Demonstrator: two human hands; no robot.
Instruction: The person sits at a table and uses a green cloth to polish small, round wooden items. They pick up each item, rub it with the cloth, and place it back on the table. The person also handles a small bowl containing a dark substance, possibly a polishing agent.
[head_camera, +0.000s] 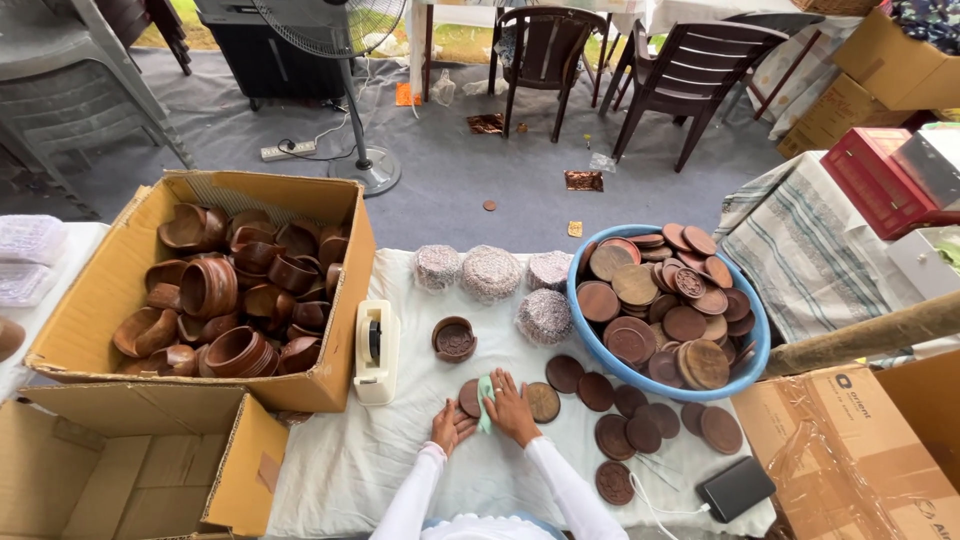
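My left hand (451, 424) rests flat on the white cloth and touches the edge of a round brown wooden lid (469, 397). My right hand (511, 409) presses a light green cloth (486, 402) onto that lid. Both arms wear white sleeves. Several more round wooden lids (628, 420) lie loose on the table to the right of my hands. A small wooden bowl (454, 339) stands just beyond my hands.
A blue tub (583, 335) heaped with wooden lids sits at right. A cardboard box (95, 300) of wooden bowls stands at left, a tape dispenser (376, 350) beside it. Wrapped bundles (491, 272) lie at the table's far edge. A black power bank (736, 488) lies near right. Chairs and a fan stand beyond.
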